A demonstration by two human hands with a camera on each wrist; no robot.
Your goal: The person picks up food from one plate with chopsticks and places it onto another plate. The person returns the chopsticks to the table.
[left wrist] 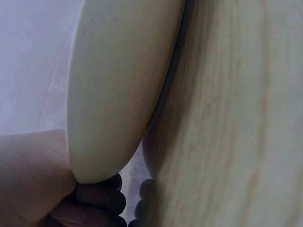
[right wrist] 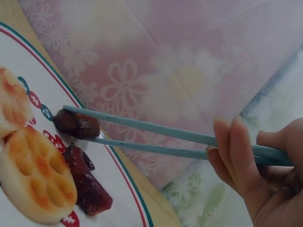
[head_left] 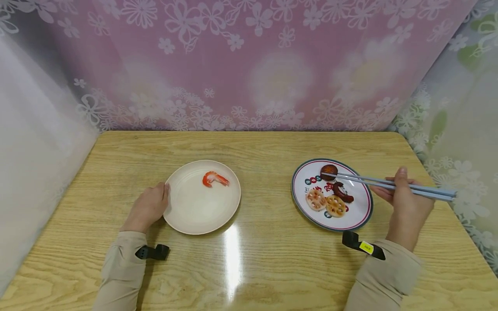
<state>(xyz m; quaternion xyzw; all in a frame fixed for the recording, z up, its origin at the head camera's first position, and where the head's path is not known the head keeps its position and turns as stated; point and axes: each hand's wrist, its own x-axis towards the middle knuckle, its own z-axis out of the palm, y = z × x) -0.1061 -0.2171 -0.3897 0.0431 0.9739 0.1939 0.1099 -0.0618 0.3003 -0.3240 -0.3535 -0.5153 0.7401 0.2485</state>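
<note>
Chopsticks (right wrist: 142, 125) are pinched in the right hand (head_left: 410, 207), tips straddling the round brown piece (head_left: 329, 170), center-right of frame; left hand (head_left: 149, 205) grips the cream plate (head_left: 186, 209), center-left, to steady it I reckon.

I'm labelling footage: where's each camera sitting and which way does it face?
Head: on the head, facing forward and down at the pale wooden table; left hand, right hand, beige sleeves show.
Left wrist: on that wrist, facing the round cream plate edge-on; left hand grips it.
Right wrist: on that wrist, facing the round white plate; right hand holds slim blue chopsticks.
Shared, head and right wrist: chopsticks, white plate.
</note>
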